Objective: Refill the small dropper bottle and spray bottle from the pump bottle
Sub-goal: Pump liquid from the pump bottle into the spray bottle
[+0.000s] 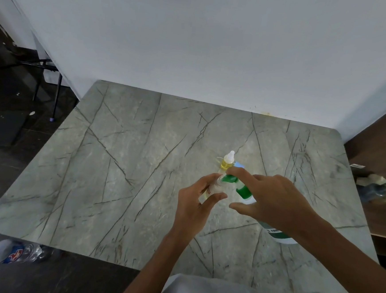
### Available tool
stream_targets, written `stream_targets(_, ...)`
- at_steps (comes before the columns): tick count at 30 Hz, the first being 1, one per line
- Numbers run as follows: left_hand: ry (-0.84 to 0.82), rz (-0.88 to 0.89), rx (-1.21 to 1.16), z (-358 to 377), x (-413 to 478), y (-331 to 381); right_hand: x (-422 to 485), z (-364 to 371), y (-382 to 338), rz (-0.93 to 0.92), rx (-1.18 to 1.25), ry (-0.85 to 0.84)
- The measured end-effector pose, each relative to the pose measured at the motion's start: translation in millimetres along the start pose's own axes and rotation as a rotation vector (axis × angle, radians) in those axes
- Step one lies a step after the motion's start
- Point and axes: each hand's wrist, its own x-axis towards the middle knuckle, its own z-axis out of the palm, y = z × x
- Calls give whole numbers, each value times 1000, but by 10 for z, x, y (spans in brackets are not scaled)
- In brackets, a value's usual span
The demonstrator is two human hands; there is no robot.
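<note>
Left grip (195,201) is clasped round the small clear spray bottle (215,188), thumb on the near side and fingers curled over the far side, holding it off the surface (139,165). Its long axis runs from seven o'clock up to one o'clock, with the neck at the one o'clock end. Right grip (275,199) clasps nothing. Its fingers are stretched out, the forefinger (243,175) laid along the top of the green pump head (231,179), the thumb jutting free toward nine o'clock below it.

From the head view, what matters is spout to neck. The pump bottle (284,240) stands at four o'clock from my left grip, mostly hidden under my right arm, and its spout reaches toward ten o'clock, ending right at the neck of the spray bottle. Spout tip and neck look to be touching, but my fingertip and the green plastic cover the mouth, so I cannot tell whether it sits squarely beneath. The right grip is the one on the pump, so I judge a press downward comes next, with the left only needing to keep the neck steady under the spout.

At twelve o'clock, just beyond both grips, the dropper bottle (227,161) stands upright and capped with yellow liquid inside, so I take that one as done
</note>
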Motion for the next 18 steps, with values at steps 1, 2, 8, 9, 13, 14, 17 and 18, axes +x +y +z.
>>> stream_targets(1,0,-3,2,-2,0,6,-2,-1,1,6,2,-18)
stream_targets(2,0,-5,2,-5,0,9,0,-6,-2,10,7,-31)
stream_targets(8,7,-5,-2,-17,20,-6,36,-20,8,7,109,-14)
stream_targets(9,6,-1,1,-14,22,-20,41,-4,18,2,108,-2)
stream_targets(13,-4,11,-4,15,25,-56,59,70,54,-20,105,78)
stream_targets(14,-3,12,-4,21,28,-60,65,81,58,-25,105,92)
stream_targets(17,-7,-1,3,23,48,-61,78,98,69,-2,72,59)
stream_targets(18,-6,-7,6,16,52,-57,83,101,72,4,48,36)
